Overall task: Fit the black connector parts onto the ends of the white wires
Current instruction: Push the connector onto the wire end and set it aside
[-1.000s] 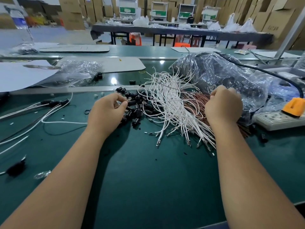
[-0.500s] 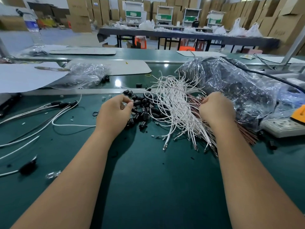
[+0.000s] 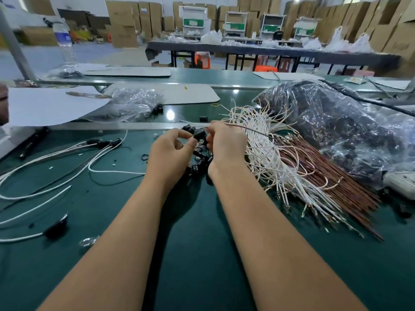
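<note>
My left hand (image 3: 171, 157) pinches a black connector part (image 3: 199, 135) between thumb and forefinger, above a small heap of black connector parts (image 3: 201, 163) on the green table. My right hand (image 3: 225, 145) is right next to it, fingers curled around a thin wire (image 3: 251, 129) that trails off to the right. Its colour reads brownish. A bundle of white wires (image 3: 267, 153) with metal terminals lies to the right of my hands, and brown wires (image 3: 332, 176) lie beside it.
White wires with black connectors fitted (image 3: 101, 143) lie at the left. A clear bag of dark parts (image 3: 341, 126) fills the right, with a power strip (image 3: 402, 184) at the edge. A smaller bag (image 3: 132, 104), white sheets (image 3: 49, 105) and a water bottle (image 3: 65, 41) are behind.
My right hand has moved left from the wire bundle, drawing a wire with it, and now meets my left hand. My left hand has lifted a connector off the heap.
</note>
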